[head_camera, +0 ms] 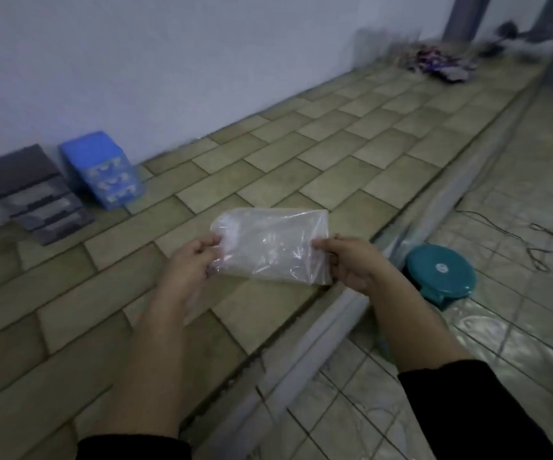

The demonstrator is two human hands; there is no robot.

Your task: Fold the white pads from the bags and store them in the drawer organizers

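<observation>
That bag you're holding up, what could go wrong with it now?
1. Each hand, left hand and right hand, only pinches an end of the bag, so the thin plastic might slip or tear.
2. The bag hangs above the ledge near its edge; if dropped, it may fall to the floor by the teal lid.
3. The organizers sit far off by the wall, so carrying things there could spill them.

PLACE: you're in a plain home utility room | CUES: long tiled ledge (301, 154) by a bare wall (135, 61); tiled floor (517, 293); teal stool (441, 273); small drawer organizers (102, 167)
</observation>
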